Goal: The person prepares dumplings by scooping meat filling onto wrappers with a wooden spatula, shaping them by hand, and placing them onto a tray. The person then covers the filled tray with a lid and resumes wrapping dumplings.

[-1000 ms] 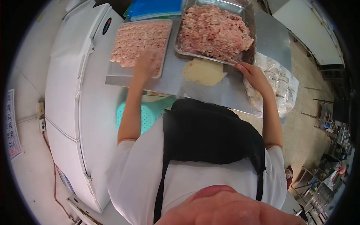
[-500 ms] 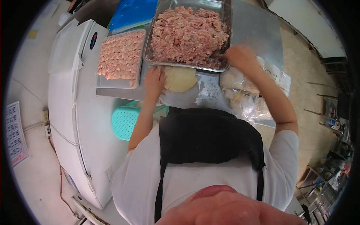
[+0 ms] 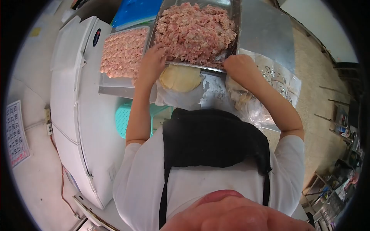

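Observation:
My left hand [image 3: 154, 59], its fingers curled, is at the front left corner of a metal tray [image 3: 189, 66] heaped with minced meat [image 3: 194, 32]. What those fingers hold, if anything, is hidden. My right hand [image 3: 239, 66] is closed at the tray's front right corner, beside the mince; I cannot make out what it grips. Just in front of the tray, between my hands, round pale yellow dough wrappers [image 3: 180, 79] lie on a sheet of clear plastic [image 3: 179, 98]. To the left, a shallow tray of meat-filled pieces in rows [image 3: 123, 52] is partly covered by my left forearm.
Clear plastic bags with handwriting [image 3: 283, 82] lie at the table's right, under my right forearm. A blue lid or sheet [image 3: 137, 13] is at the back left. A white freezer [image 3: 86, 115] stands left, with a turquoise plastic stool [image 3: 125, 119] below the table edge.
My left hand has moved from beside the wrappers up to the tray's front left corner. My right hand has come slightly lower, closed at the right corner. The wrappers are more exposed.

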`<state>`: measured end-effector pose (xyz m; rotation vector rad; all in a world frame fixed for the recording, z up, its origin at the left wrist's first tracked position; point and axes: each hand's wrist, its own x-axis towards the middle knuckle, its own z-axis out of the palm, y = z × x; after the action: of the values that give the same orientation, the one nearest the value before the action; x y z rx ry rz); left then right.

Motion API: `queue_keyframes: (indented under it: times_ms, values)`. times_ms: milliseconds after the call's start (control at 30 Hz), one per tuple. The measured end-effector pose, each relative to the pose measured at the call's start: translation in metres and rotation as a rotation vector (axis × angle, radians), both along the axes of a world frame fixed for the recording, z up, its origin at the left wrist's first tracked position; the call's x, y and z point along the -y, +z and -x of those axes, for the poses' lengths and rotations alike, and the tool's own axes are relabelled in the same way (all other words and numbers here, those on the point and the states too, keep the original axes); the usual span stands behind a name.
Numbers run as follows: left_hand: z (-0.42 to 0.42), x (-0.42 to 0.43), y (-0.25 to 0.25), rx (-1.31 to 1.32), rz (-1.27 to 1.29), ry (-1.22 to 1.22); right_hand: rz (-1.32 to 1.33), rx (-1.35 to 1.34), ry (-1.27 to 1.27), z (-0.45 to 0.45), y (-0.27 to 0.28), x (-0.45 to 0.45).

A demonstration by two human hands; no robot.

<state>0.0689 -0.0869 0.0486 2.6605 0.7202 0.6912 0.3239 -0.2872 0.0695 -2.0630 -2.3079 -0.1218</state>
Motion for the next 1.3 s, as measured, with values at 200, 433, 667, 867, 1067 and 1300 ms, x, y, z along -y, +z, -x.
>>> queue_keyframes:
  times_ms: [200, 433, 667, 867, 1067, 1300]
  values:
    - [-0.003, 0.053, -0.037, -0.059, 0.154, -0.35, 0.215, 0.255, -0.209, -0.012, 0.049, 0.005]
    - [0.008, 0.042, -0.067, -0.013, 0.179, -0.361, 0.033, -0.04, -0.199, 0.045, -0.002, 0.004]
    - [0.052, 0.012, -0.031, 0.322, 1.105, -0.008, -0.025, -0.305, -0.307, 0.076, 0.004, -0.042]
    - [0.091, -0.02, -0.01, -0.043, 0.945, -0.243, 0.017, 0.023, -0.118, 0.103, 0.002, -0.107]
    - [0.106, -0.047, -0.051, 0.164, 1.026, -0.214, 0.008, -0.448, -0.267, 0.115, -0.032, -0.101]
    - [0.034, -0.063, -0.008, 0.781, 1.759, -0.039, -0.183, -1.115, -0.575, 0.104, 0.0, -0.084]
